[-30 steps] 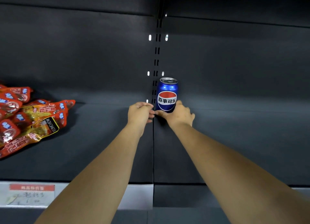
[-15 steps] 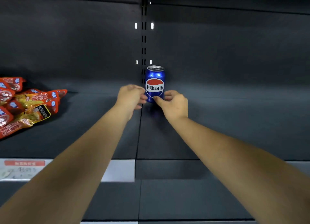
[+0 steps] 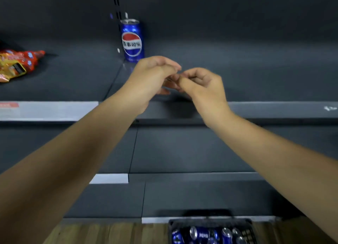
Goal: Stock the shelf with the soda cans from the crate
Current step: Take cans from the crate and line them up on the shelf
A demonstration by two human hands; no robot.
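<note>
A blue soda can (image 3: 132,40) stands upright at the back of the dark shelf (image 3: 73,79), beside the slotted upright. My left hand (image 3: 150,77) and my right hand (image 3: 201,84) hover in front of the can, apart from it, above the shelf's front part. Their fingers are loosely curled, the fingertips meet, and neither holds anything. At the bottom edge a black crate (image 3: 210,223) on the floor holds several blue soda cans (image 3: 203,234).
Red and yellow snack packets (image 3: 16,64) lie on the shelf at the far left. Grey price strips (image 3: 47,111) run along the shelf fronts. Two lower shelves (image 3: 182,148) sit below. A wooden floor (image 3: 109,232) shows beside the crate.
Both hands have let go of the can and drawn back toward me. The can stays standing at the shelf's back. The view has tilted down, bringing the crate into sight.
</note>
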